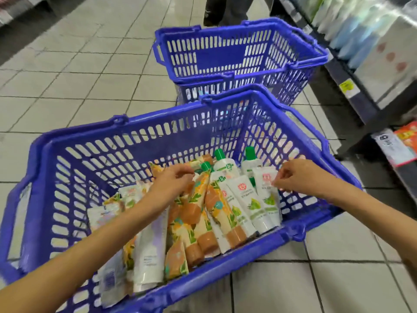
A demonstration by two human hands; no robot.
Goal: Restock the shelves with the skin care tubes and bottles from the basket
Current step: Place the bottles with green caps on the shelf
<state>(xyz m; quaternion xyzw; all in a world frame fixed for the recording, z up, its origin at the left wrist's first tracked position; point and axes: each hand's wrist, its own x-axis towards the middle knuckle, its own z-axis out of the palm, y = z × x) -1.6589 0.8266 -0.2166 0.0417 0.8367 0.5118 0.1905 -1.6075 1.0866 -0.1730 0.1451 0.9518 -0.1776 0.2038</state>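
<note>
- My left hand (173,180) is down in the near basket (158,136), over the orange tubes (216,208). The fingers are curled, with the tips at the tubes' upper ends. Can't tell if they're gripping one or only touching.
- My right hand (295,177) is at the basket's right side. Thumb and fingertips pinch the crimped top edge of the rightmost white tube (268,195).
- That tube leans caps-down beside the other green-leaf tubes (244,205), against the basket's near-right wall.
- The bottles (223,164) have green caps and stand at the back, just past both hands.
- The pale tubes (151,245) lie piled under my left forearm.
- The basket sits on the tiled floor (79,86).
- A second blue basket (237,35) is just behind it, stacked on another one.
- The shelves (361,53) run along the right. The packs on them are blurred and the labels unreadable.
- Someone's legs (225,10) show at the top edge.
</note>
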